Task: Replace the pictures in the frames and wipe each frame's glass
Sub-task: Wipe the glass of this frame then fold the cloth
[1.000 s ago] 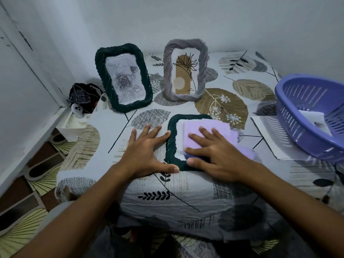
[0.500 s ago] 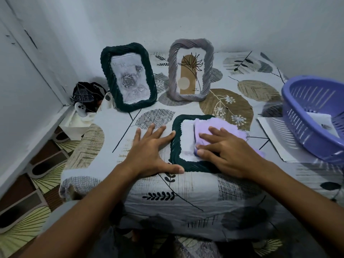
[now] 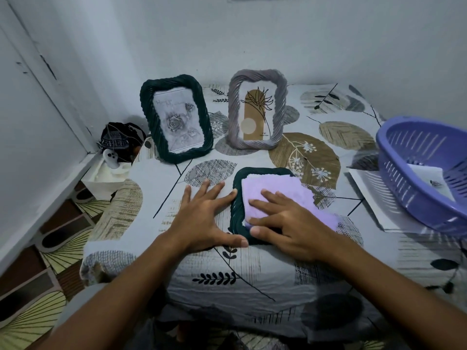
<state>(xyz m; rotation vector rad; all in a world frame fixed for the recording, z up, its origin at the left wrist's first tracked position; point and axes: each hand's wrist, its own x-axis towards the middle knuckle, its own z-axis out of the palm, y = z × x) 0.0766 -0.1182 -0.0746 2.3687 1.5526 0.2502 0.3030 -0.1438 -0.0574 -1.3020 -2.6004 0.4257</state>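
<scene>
A person's right hand (image 3: pixel 285 223) presses a lilac cloth (image 3: pixel 283 195) flat on the glass of a dark green frame (image 3: pixel 236 198) that lies face up near the front edge of a cloth-covered table (image 3: pixel 252 274). The fingers are straight and slightly spread on the cloth, the thumb along its near edge. The left hand (image 3: pixel 202 218) lies palm down on the table just beside the frame's left side, fingers fanned wide, forefinger tip and thumb tip at the frame's rim, seemingly to steady it. The cloth hides nearly all of the glass, so the picture under it cannot be made out.

Farther back two frames stand upright and apart: a second dark green frame (image 3: pixel 175 117) with a grey rose drawing on the left, and a grey frame (image 3: pixel 257 107) with a tan plant print on the right. To the right a purple basket (image 3: pixel 427 170) holds a sheet of paper (image 3: pixel 429 181) and rests partly on more white sheets (image 3: pixel 366 188).

By this evidence the wiping of the lying frame is under way. The two standing frames look finished, though whether their glass has been wiped cannot be told.
</scene>
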